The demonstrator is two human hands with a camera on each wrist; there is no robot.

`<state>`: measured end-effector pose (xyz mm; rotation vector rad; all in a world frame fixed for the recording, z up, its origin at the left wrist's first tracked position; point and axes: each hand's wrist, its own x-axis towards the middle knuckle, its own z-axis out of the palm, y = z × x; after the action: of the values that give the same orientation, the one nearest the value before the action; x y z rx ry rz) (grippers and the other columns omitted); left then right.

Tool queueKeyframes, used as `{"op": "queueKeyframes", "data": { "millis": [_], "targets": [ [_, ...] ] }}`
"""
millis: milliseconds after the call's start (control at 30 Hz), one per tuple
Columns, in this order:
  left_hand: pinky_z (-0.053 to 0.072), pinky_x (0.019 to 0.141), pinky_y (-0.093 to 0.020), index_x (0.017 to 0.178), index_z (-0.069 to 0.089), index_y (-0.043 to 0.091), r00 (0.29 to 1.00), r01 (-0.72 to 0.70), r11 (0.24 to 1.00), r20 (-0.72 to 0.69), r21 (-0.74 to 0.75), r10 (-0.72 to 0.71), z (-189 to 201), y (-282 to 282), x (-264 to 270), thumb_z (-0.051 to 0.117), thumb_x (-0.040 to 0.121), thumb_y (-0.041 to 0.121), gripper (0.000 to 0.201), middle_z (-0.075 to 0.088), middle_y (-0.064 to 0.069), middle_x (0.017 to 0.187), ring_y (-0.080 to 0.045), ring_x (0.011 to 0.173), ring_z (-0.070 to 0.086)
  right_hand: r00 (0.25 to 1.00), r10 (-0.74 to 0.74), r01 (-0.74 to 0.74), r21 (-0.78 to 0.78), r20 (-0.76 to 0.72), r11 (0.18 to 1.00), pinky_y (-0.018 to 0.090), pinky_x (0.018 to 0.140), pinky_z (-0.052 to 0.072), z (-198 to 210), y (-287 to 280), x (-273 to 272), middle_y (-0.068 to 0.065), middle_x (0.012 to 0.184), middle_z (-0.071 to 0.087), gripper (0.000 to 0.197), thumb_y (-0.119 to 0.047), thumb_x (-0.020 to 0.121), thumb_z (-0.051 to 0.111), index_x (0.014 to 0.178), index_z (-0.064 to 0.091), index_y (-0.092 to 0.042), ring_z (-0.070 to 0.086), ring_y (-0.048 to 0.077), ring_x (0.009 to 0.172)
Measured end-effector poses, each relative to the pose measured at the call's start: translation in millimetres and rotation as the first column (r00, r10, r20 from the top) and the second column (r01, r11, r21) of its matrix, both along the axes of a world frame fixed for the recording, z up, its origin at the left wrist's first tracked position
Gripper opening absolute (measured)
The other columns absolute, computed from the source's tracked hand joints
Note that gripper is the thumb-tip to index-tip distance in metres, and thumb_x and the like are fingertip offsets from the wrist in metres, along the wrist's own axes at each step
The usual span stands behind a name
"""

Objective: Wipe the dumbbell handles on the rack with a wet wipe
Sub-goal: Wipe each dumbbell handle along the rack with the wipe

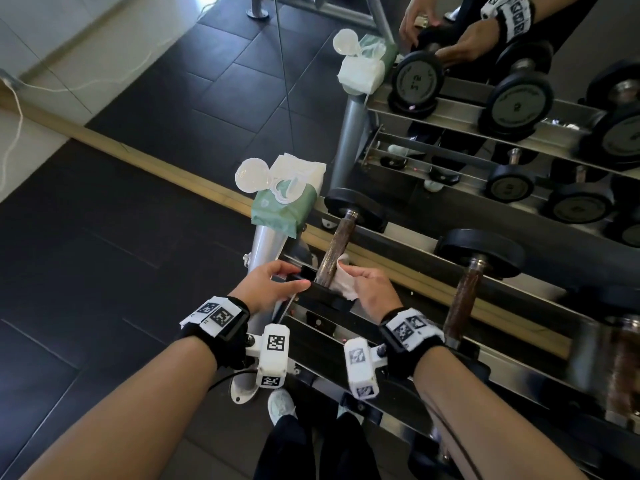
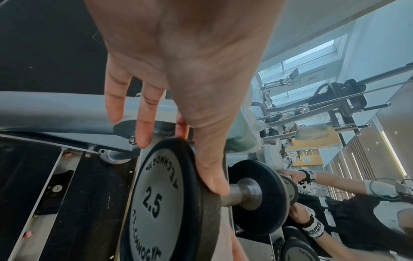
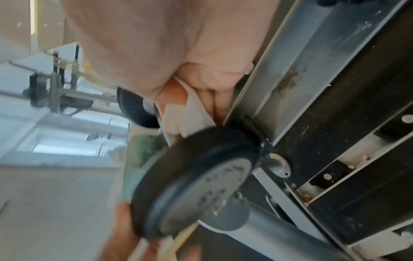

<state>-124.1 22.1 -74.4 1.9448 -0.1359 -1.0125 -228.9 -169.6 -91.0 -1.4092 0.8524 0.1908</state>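
Note:
The leftmost dumbbell lies on the rack with its brown knurled handle pointing toward the mirror. My left hand grips the near black plate, marked 2.5, with the thumb lying over its rim. My right hand holds a crumpled white wet wipe against the near end of the handle, beside that plate. In the right wrist view the wipe shows between the fingers just above the plate, and the picture is blurred.
A green wet wipe pack with its clear lid open sits on the rack's left end. A second dumbbell lies to the right, with more beyond it. The wall mirror behind the rack reflects the dumbbells and my hands. Dark tiled floor lies to the left.

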Motion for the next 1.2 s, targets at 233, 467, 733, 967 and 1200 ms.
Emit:
{"op": "queueKeyframes", "data": {
  "millis": [233, 467, 733, 967, 1200],
  "targets": [
    [0.043, 0.048, -0.007, 0.110, 0.067, 0.028, 0.999, -0.035, 0.999, 0.000, -0.025, 0.035, -1.4, 0.9, -7.0, 0.079, 0.081, 0.036, 0.032, 0.067, 0.000, 0.103, -0.004, 0.073, 0.065, 0.982, -0.065, 0.086, -0.115, 0.180, 0.990, 0.004, 0.074, 0.045, 20.6, -11.8, 25.6, -0.001, 0.110, 0.064, 0.047, -0.006, 0.103, 0.036, 0.140, 0.054, -0.028, 0.063, -0.010, 0.077],
    [0.042, 0.048, -0.006, 0.111, 0.065, 0.027, 1.000, -0.017, 0.999, 0.017, -0.041, 0.018, -0.6, 0.8, -7.1, 0.077, 0.082, 0.036, 0.032, 0.067, 0.005, 0.105, -0.004, 0.075, 0.066, 0.977, 0.197, -0.150, -0.399, 0.077, 0.905, 0.019, 0.073, 0.044, 2.5, 14.2, 2.3, -0.008, 0.099, 0.068, 0.040, -0.030, 0.104, 0.037, 0.136, 0.049, -0.051, 0.059, 0.006, 0.076],
    [0.043, 0.048, -0.010, 0.106, 0.063, 0.037, 0.999, 0.016, 0.999, 0.030, -0.046, -0.015, -2.7, 2.2, -7.0, 0.075, 0.082, 0.043, 0.028, 0.062, 0.014, 0.111, -0.008, 0.074, 0.071, 0.972, 0.008, 0.084, -0.380, 0.235, 0.921, -0.006, 0.071, 0.037, 19.8, -21.3, 18.5, -0.013, 0.101, 0.068, 0.040, -0.014, 0.093, 0.045, 0.118, 0.072, -0.029, 0.061, -0.001, 0.087],
    [0.041, 0.045, -0.010, 0.109, 0.061, 0.037, 0.998, 0.030, 0.999, 0.061, -0.037, -0.028, -6.0, 3.1, -9.8, 0.075, 0.081, 0.045, 0.032, 0.059, 0.012, 0.114, -0.009, 0.072, 0.070, 0.962, 0.260, -0.180, -0.508, 0.089, 0.842, 0.002, 0.059, 0.040, 8.6, 0.7, 14.8, -0.006, 0.075, 0.059, 0.050, -0.013, 0.104, 0.033, 0.143, 0.046, -0.041, 0.056, -0.008, 0.062],
    [0.046, 0.055, -0.015, 0.109, 0.062, 0.035, 0.997, 0.044, 0.999, 0.067, -0.023, -0.042, -9.9, 3.6, -7.8, 0.075, 0.077, 0.050, 0.037, 0.067, 0.014, 0.104, -0.006, 0.070, 0.069, 0.908, 0.418, -0.380, -0.399, 0.009, 0.834, 0.027, 0.077, 0.051, 5.5, 4.0, -13.9, -0.003, 0.101, 0.074, 0.030, -0.041, 0.102, 0.044, 0.120, 0.059, -0.060, 0.062, 0.007, 0.076]
  ]
}}
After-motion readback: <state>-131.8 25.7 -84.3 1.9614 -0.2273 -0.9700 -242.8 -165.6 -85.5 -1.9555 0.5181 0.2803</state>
